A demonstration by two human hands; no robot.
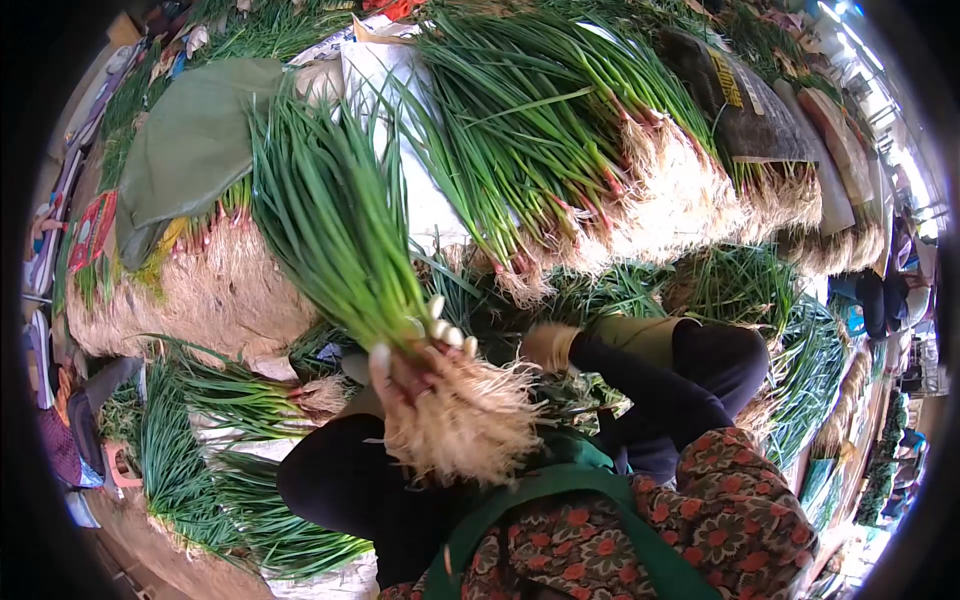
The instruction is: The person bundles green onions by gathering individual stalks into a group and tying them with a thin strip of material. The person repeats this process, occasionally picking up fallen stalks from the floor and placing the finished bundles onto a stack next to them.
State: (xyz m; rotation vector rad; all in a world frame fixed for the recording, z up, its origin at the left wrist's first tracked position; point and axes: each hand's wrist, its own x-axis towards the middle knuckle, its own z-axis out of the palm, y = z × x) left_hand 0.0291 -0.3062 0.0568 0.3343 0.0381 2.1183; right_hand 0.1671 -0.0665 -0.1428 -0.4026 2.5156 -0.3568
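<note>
My left hand (pixel 448 330) is wrapped round a large bunch of green onions (pixel 350 235) just above the roots, its pale fingertips showing on the near side. The long green leaves point up and to the left, and the tangled pale roots hang toward my lap. My right hand (pixel 548 347) is low at the centre right, blurred and apart from the bunch; its fingers cannot be made out. Beyond my hands, a wide pile of green onions (pixel 560 130) lies with its roots toward me.
A green cloth (pixel 195 140) covers more onions at the left. A dark printed sack (pixel 735 100) lies over others at the upper right. Loose bundles (pixel 270 500) rest on white sheeting at the lower left. At the far right edge another person (pixel 885 300) is partly visible.
</note>
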